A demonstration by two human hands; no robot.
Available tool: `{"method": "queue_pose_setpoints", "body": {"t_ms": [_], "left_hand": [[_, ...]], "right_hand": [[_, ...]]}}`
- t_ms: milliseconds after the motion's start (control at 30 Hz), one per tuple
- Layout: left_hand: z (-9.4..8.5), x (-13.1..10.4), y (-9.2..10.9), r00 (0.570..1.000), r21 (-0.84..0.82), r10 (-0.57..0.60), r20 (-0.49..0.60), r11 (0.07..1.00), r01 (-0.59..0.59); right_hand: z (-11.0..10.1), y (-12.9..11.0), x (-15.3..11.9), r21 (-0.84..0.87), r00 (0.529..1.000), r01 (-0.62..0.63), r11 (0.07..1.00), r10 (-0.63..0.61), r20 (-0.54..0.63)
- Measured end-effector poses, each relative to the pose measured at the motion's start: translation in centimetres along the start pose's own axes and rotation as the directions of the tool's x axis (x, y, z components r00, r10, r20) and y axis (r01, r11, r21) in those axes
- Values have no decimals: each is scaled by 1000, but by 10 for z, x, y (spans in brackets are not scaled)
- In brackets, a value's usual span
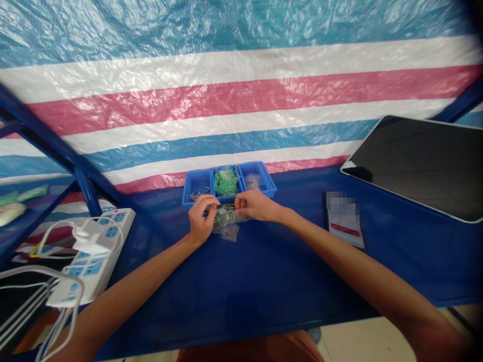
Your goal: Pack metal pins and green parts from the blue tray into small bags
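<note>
A small clear plastic bag [226, 215] with a greenish tint and thin metal pieces inside is stretched between my hands, just in front of the blue bins. My left hand [202, 216] pinches its left side, fingers curled. From the right, my right hand [256, 205] grips the opposite edge with thumb and bent fingers. Under and in front of it lies another little clear bag [231, 233] holding brass-coloured pieces. Behind my hands are three joined blue bins: the left bin [185, 187] holds loose metal pins or screws, the middle one green bags [226, 181], the right one clear bags [252, 181].
The blue table [264, 281] backs onto a striped plastic sheet [234, 100]. At the left edge sits a white power strip [107, 251] with tangled cables. To the right lie a phone-like device [345, 221] and a dark-screened monitor [426, 161].
</note>
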State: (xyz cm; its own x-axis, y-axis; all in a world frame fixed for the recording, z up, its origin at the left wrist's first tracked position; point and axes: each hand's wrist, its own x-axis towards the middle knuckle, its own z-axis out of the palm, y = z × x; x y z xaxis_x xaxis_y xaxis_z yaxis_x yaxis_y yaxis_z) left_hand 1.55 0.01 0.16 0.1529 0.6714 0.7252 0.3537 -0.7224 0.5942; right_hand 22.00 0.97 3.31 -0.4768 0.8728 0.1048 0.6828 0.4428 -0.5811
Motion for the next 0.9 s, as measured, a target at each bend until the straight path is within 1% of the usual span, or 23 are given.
{"method": "queue_pose_setpoints", "body": {"t_ms": [67, 100, 167, 200, 233, 300, 400, 500, 600, 733, 800, 900], "left_hand": [[0, 1, 1, 1000, 12, -9, -1, 1000, 9], [1, 1, 1, 1000, 13, -19, 1, 1000, 19], [1, 1, 2, 999, 2, -50, 8, 999, 50], [2, 1, 2, 998, -7, -66, 16, 998, 66], [2, 1, 2, 997, -13, -78, 24, 997, 78], [2, 2, 2, 995, -14, -87, 47, 996, 88], [2, 3, 3, 994, -1, -81, 77, 997, 81], [3, 3, 2, 990, 10, -71, 124, 998, 70], [4, 2, 0, 987, 8, -55, 151, 998, 54], [4, 1, -1, 994, 10, -26, 102, 1000, 25], [4, 0, -1, 997, 28, -29, 72, 999, 27], [4, -1, 0, 999, 48, -38, 37, 998, 36]], "right_hand": [[3, 3, 0, 206, 994, 23, 978, -1, -106], [6, 3, -1, 325, 984, 27, 945, 32, -176], [16, 2, -3, 551, 952, 44, 833, 132, -276], [22, 0, -5, 633, 934, 67, 771, 175, -312], [28, -1, -6, 686, 917, 85, 722, 213, -338], [38, -2, -10, 740, 902, 103, 665, 251, -351], [46, -2, -13, 789, 880, 150, 595, 284, -381], [49, -3, -14, 808, 861, 208, 551, 290, -419], [52, -5, -14, 819, 859, 214, 533, 296, -418], [57, -6, -15, 815, 851, 191, 547, 321, -415], [59, -5, -15, 789, 846, 179, 588, 318, -428], [61, -4, -16, 698, 845, 156, 699, 271, -461]]}}
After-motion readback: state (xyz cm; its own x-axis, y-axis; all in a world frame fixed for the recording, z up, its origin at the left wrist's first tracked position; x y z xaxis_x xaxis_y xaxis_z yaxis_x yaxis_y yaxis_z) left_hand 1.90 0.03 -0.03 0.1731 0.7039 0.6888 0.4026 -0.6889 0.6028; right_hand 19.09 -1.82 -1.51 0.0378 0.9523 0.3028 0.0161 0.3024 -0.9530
